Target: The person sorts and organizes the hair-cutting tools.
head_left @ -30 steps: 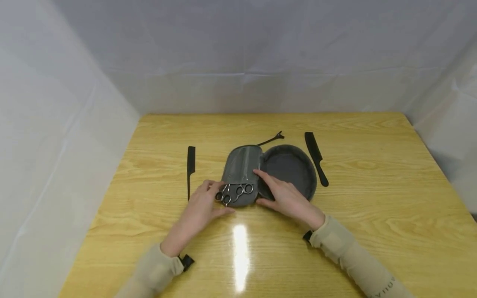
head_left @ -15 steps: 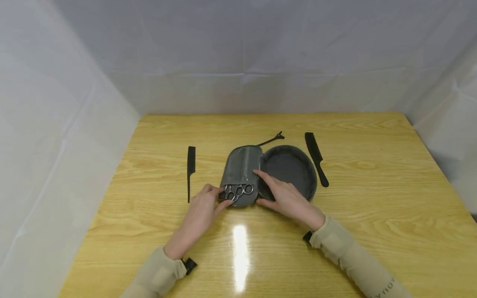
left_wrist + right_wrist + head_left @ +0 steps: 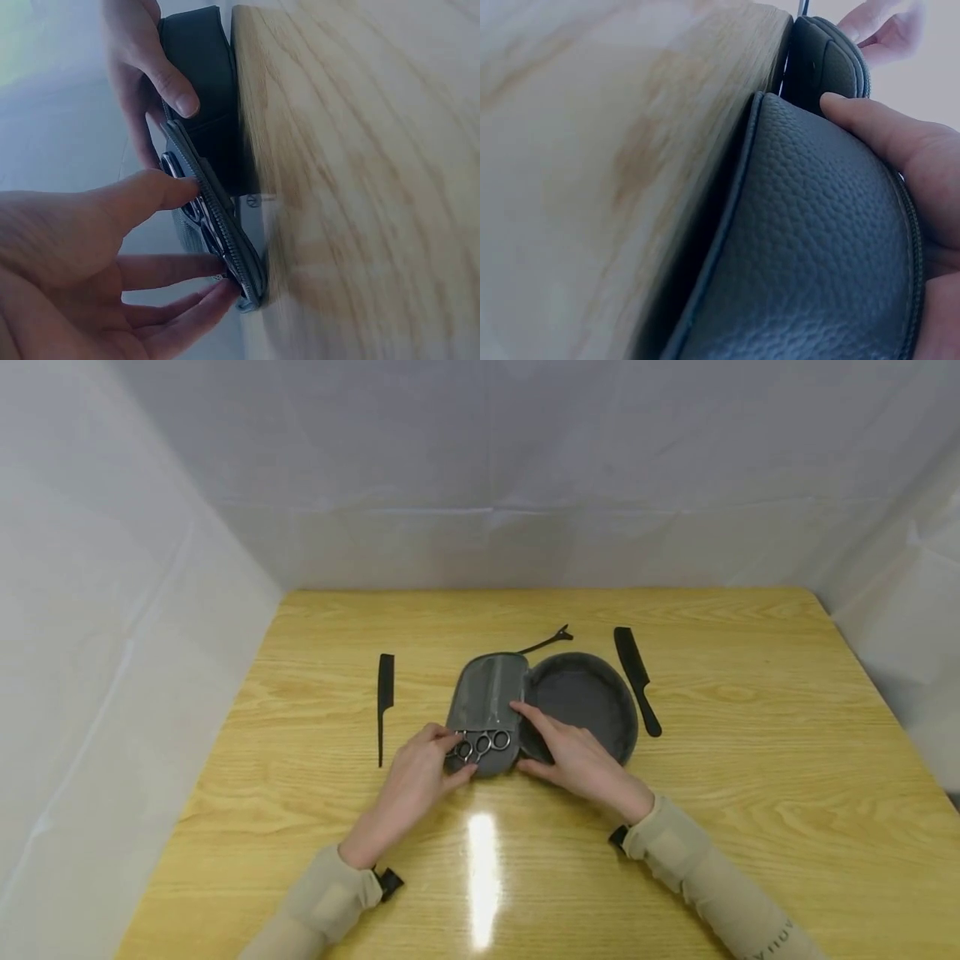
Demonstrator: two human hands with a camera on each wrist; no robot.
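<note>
A grey zip case lies open on the wooden table. Its left half holds two pairs of scissors in a pocket, ring handles toward me. My left hand pinches the near end there. In the left wrist view its thumb lies on the scissors' rings and its fingers curl under the zip edge. My right hand clasps the near rim of the round right half, with the index finger along the hinge. In the right wrist view the thumb presses the pebbled outer wall.
A thin black tail comb lies left of the case. A wider black comb lies to its right. A black hair clip sits just behind the case. White sheeting walls in the table at the left, back and right.
My left hand has slid forward and to the right, and the scissors' rings have gone deeper into the pocket. The right hand has stayed put on the case.
</note>
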